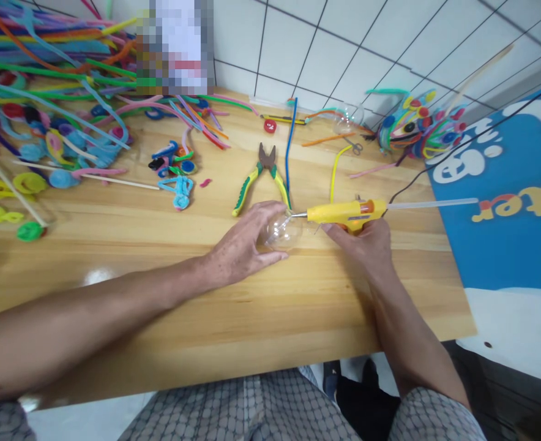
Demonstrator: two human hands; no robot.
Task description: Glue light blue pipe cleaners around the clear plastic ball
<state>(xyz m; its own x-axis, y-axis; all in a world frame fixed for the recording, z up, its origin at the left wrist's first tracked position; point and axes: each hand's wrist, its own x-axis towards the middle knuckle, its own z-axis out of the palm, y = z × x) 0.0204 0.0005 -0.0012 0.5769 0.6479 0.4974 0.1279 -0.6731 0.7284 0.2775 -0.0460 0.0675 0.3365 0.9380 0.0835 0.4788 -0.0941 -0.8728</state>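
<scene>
Glue gun [344,212], hard and yellow, is sitting in the right hand [371,242], which is gripping it. The left hand [247,242] is cupping a smooth, see-through, round ball [282,233], just beside the gun's thin metal tip [300,215]. A blue sheet [504,254] is showing big letters [504,199] that are hard to read.

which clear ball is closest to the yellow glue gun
The clear ball held in the left hand, right by the tip of the yellow glue gun. The other clear ball sits farther back on the table, untouched.
</scene>
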